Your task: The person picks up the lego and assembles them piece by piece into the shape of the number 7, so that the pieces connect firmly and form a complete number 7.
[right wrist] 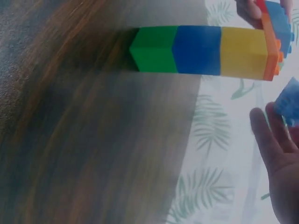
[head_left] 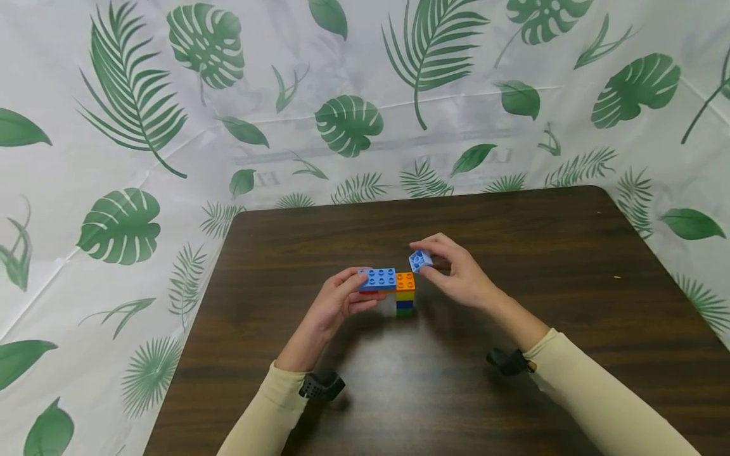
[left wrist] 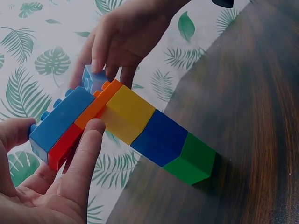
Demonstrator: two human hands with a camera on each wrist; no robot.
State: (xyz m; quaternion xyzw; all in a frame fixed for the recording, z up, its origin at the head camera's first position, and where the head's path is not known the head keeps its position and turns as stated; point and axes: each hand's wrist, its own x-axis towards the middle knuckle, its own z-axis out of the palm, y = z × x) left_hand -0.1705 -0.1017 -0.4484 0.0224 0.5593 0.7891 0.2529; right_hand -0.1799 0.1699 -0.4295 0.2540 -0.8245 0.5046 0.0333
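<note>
A column of toy building bricks stands upright on the table: a green brick [right wrist: 154,49] at the bottom, then a dark blue brick [right wrist: 197,50], a yellow brick [right wrist: 243,52] and a flat orange brick [head_left: 405,282] on top. Out to the left from the column juts a long light blue brick [head_left: 379,278], with a red brick [left wrist: 63,143] beneath it. My left hand [head_left: 338,296] grips this overhanging end, thumb on the light blue brick and fingers below. Just right of the orange brick, my right hand [head_left: 461,273] pinches a smaller light blue brick [head_left: 420,260], tilted and apart from the column.
The dark wooden table [head_left: 399,392] stretches around the bricks. Behind it and at both sides hangs a white sheet [head_left: 274,158] with green leaves printed on it. Dark bands [head_left: 322,386] sit on both wrists.
</note>
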